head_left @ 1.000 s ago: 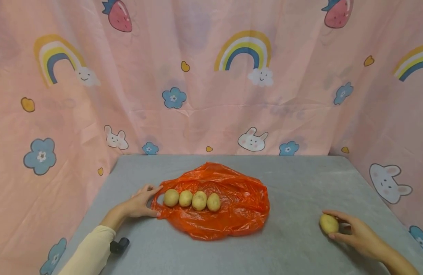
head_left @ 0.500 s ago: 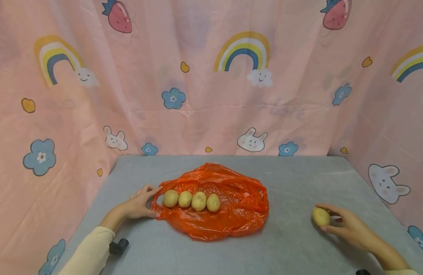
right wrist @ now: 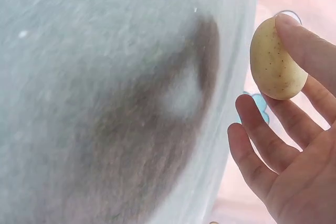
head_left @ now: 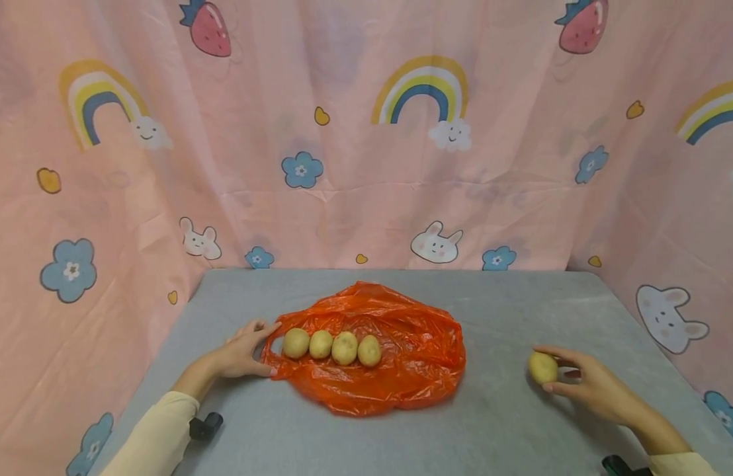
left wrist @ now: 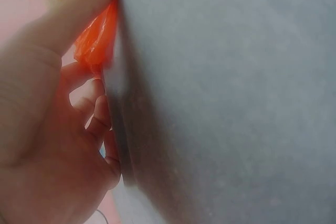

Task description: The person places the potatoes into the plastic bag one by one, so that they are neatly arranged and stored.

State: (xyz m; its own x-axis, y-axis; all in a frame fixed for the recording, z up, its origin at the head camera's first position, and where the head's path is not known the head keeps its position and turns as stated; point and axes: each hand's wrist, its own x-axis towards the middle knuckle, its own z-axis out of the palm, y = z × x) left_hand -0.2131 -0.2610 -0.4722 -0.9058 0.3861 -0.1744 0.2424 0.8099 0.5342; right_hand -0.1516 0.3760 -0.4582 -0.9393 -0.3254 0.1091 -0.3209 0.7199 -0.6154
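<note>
On the table lies a crinkled orange plastic bag (head_left: 414, 357), spread flat. Several potatoes (head_left: 344, 348) sit in a row on its left part. At the bag's left end my left hand (head_left: 241, 350) rests with thumb and index finger spread apart, their tips touching the two handle strips; the left wrist view shows the thumb (left wrist: 79, 14) lying on the orange plastic. Off to the right, my right hand (head_left: 593, 383) holds another potato (head_left: 543, 367) between thumb and fingers. Close up, this potato (right wrist: 275, 61) is pale yellow with small brown specks, raised above the table with its shadow beneath.
The grey table (head_left: 491, 430) is enclosed by a pink curtain (head_left: 343, 218) printed with rainbows, rabbits and flowers. Black wrist devices (head_left: 206, 426) show by both sleeves. Bare tabletop separates the bag from my right hand.
My right hand has moved left and slightly away from me, carrying its potato closer to the bag. The left hand, bag and row of potatoes stay in place.
</note>
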